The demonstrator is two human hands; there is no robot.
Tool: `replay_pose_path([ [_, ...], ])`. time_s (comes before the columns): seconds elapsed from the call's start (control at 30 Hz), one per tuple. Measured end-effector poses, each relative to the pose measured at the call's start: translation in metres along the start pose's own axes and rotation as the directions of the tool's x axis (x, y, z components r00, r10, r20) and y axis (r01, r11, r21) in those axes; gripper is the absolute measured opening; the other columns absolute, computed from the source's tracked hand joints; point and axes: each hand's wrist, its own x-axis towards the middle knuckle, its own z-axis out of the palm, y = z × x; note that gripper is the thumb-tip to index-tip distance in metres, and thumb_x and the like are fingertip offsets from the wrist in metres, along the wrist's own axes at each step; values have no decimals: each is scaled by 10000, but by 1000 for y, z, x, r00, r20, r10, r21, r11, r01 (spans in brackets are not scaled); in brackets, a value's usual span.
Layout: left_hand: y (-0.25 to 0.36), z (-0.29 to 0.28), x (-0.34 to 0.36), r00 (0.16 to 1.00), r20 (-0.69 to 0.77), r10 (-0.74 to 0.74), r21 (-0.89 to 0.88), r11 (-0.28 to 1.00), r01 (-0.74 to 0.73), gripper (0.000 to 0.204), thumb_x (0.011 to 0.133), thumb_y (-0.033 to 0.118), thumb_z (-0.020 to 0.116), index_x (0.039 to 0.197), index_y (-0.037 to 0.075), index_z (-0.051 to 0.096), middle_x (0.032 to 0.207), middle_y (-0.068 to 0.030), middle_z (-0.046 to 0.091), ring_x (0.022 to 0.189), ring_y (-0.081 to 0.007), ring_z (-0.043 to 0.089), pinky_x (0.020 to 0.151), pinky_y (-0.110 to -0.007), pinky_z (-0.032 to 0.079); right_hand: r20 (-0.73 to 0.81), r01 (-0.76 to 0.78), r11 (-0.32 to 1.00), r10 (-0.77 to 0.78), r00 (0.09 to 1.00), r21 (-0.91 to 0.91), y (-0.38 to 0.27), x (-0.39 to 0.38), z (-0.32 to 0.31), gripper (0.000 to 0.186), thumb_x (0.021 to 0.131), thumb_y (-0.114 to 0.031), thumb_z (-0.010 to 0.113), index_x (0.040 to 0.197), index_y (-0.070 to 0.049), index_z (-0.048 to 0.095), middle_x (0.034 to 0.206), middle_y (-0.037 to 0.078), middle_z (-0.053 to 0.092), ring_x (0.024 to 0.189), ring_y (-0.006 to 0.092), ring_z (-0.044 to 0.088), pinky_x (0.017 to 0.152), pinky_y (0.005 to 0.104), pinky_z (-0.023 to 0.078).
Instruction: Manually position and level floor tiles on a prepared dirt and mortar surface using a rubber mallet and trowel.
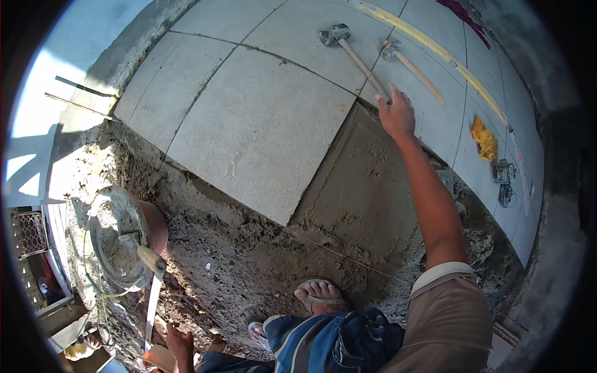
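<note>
My right hand [397,115] reaches over the tiles with its fingers apart, at the end of the wooden handle of a mallet [357,61]. The mallet's dark, dusty head lies farther off on the tile. Beside it to the right lies a hammer [415,73] with a wooden handle. Below my right forearm spreads a bed of wet grey mortar [354,180], bordered on the left by a large pale floor tile [255,130]. My left hand [179,348] shows only in part at the lower edge, near an orange object [160,357]; its grip cannot be made out.
At the left stands a bucket [158,224] of mortar, with a wooden tool handle [151,258] over its rim. A string [348,258] crosses the wet ground by my sandalled foot [320,294]. A yellow strip [429,40], yellow cloth [484,138] and dark device [504,174] lie right.
</note>
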Motion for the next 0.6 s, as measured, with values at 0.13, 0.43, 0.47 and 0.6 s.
replay_pose_path([
  [0.13,14,28,-10,982,127,143,564,804,-190,1460,531,460,1045,1684,104,223,1552,-408,400,1229,-518,641,1012,-484,557,85,-13,975,32,996,-221,-7,40,33,518,1031,-391,612,1490,-153,579,1424,162,621,1332,361,582,1100,483,476],
  [0.43,105,-35,5,892,352,282,73,942,-327,878,718,399,925,1446,84,549,1239,-233,725,1049,-408,727,886,-502,591,305,-96,894,249,919,-438,9,110,32,388,1023,-249,585,1384,-121,647,1432,133,624,1347,354,582,1089,486,500],
  [0.47,127,-44,5,852,413,321,76,920,-384,838,753,380,897,1457,96,541,1254,-230,720,987,-412,740,856,-503,599,263,-96,913,213,941,-396,7,109,34,376,1019,-232,577,1369,-114,649,1443,146,614,1344,364,584,1089,487,499],
  [0.6,231,-67,-14,469,368,803,43,489,-871,907,829,459,841,1571,131,435,1373,-200,669,912,-449,753,822,-500,621,195,-100,932,177,965,-348,-3,101,32,368,1016,-256,561,1330,-88,649,1421,194,626,1279,408,624,1068,502,505],
])
